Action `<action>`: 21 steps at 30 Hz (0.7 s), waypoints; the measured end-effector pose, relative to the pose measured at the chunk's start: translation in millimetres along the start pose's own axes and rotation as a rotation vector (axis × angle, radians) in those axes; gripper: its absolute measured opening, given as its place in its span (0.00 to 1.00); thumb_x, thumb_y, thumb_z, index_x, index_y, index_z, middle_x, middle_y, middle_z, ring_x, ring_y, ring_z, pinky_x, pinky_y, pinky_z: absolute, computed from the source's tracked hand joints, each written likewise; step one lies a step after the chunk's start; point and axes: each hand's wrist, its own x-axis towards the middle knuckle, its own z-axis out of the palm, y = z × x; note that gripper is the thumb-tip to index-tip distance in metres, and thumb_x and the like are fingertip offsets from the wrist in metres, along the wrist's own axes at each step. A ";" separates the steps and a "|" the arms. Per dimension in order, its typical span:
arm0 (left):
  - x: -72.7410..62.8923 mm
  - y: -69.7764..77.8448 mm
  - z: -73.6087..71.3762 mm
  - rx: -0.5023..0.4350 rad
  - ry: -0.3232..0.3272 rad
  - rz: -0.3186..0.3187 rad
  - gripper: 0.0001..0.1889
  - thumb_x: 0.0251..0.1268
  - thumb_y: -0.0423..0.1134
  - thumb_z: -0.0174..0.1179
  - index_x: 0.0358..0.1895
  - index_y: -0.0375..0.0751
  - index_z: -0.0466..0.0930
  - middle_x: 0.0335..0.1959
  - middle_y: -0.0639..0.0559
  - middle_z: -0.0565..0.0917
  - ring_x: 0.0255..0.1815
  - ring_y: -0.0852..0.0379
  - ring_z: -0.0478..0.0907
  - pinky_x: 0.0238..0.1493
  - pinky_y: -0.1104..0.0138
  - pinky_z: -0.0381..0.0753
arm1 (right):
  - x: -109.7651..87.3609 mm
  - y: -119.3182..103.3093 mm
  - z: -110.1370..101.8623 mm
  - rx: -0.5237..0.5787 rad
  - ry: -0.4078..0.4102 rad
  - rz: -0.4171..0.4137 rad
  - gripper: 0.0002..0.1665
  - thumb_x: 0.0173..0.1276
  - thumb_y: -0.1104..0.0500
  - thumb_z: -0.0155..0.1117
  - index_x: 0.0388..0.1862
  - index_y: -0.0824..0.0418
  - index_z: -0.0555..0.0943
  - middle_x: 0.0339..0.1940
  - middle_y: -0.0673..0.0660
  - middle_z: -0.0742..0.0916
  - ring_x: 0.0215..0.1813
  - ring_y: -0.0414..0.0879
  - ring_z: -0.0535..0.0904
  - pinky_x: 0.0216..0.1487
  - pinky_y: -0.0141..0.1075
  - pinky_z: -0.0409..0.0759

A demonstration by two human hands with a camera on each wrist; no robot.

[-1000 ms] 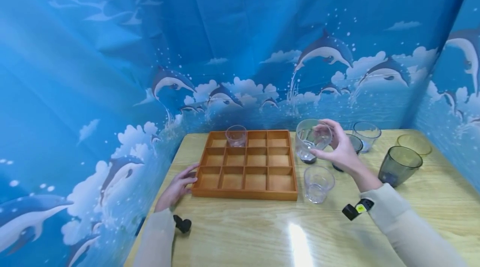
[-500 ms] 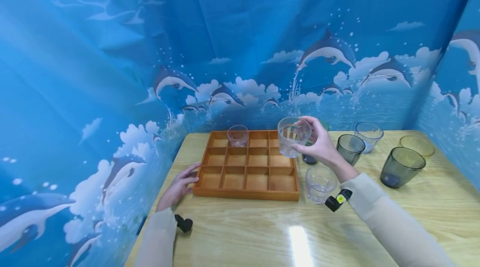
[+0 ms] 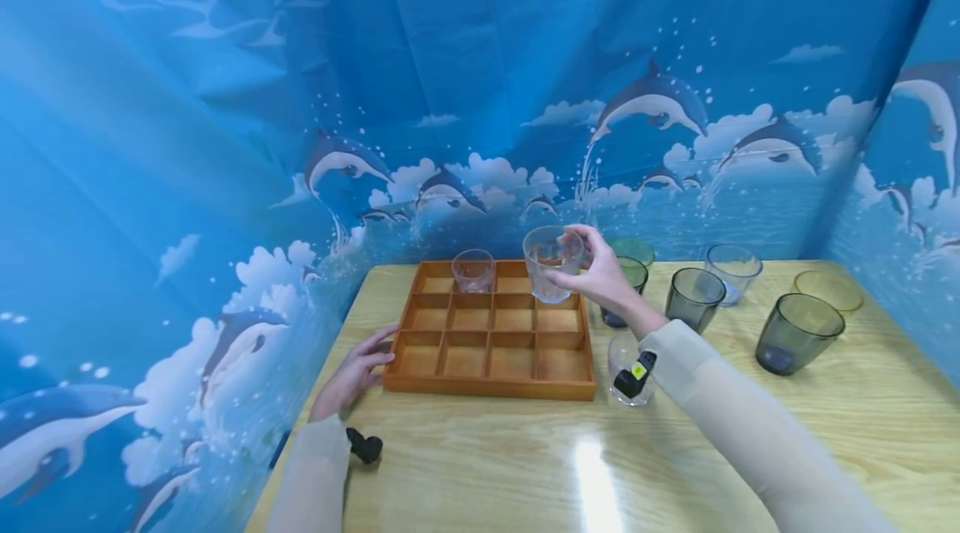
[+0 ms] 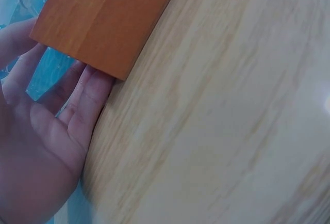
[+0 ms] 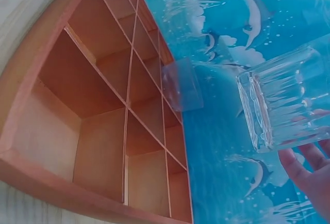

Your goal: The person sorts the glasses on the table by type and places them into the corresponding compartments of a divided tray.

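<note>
I see the right hand (image 3: 600, 271) with thumb and fingers clamped on one clear glass (image 3: 551, 266), held above the back right part of one wooden tray (image 3: 487, 388), while the left hand (image 3: 356, 373), its fingers loosely extended, touches the left edge, and a wide stretch of table (image 3: 480, 466) runs in front. I count twelve compartments, one small glass (image 3: 473, 272) in the back row, second from left, and seven other glasses (image 3: 693, 304) toward the right, some near the tray's edge. Only the right wrist view shows clearly the held base apart from the tray.
</note>
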 end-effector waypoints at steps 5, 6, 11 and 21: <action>0.4 0.3 0.5 -0.001 -0.011 0.008 0.29 0.66 0.39 0.55 0.69 0.58 0.61 0.68 0.47 0.57 0.67 0.45 0.55 0.57 0.48 0.64 | 16.7 23.6 7.5 0.003 0.007 0.034 0.43 0.55 0.58 0.71 0.66 0.63 0.60 0.56 0.63 0.73 0.56 0.57 0.70 0.50 0.50 0.70; 0.4 0.3 0.7 0.002 -0.016 0.011 0.29 0.66 0.39 0.55 0.69 0.58 0.61 0.68 0.46 0.57 0.67 0.45 0.55 0.57 0.48 0.65 | 20.1 28.5 9.1 -0.003 0.010 0.038 0.43 0.55 0.56 0.71 0.66 0.62 0.60 0.56 0.62 0.73 0.55 0.56 0.71 0.48 0.48 0.71; 0.3 -0.5 1.6 0.001 -0.019 0.009 0.29 0.66 0.40 0.55 0.69 0.58 0.61 0.68 0.47 0.58 0.66 0.45 0.56 0.55 0.51 0.67 | 31.9 41.1 17.3 -0.041 0.015 0.050 0.45 0.54 0.52 0.72 0.66 0.63 0.60 0.56 0.64 0.73 0.52 0.54 0.72 0.44 0.46 0.73; -0.7 0.4 1.8 -0.006 0.000 0.006 0.28 0.65 0.39 0.55 0.69 0.58 0.62 0.68 0.47 0.59 0.66 0.45 0.57 0.54 0.51 0.68 | 48.1 54.9 32.1 -0.048 0.039 0.097 0.45 0.53 0.47 0.72 0.64 0.59 0.60 0.54 0.57 0.72 0.51 0.52 0.70 0.47 0.48 0.71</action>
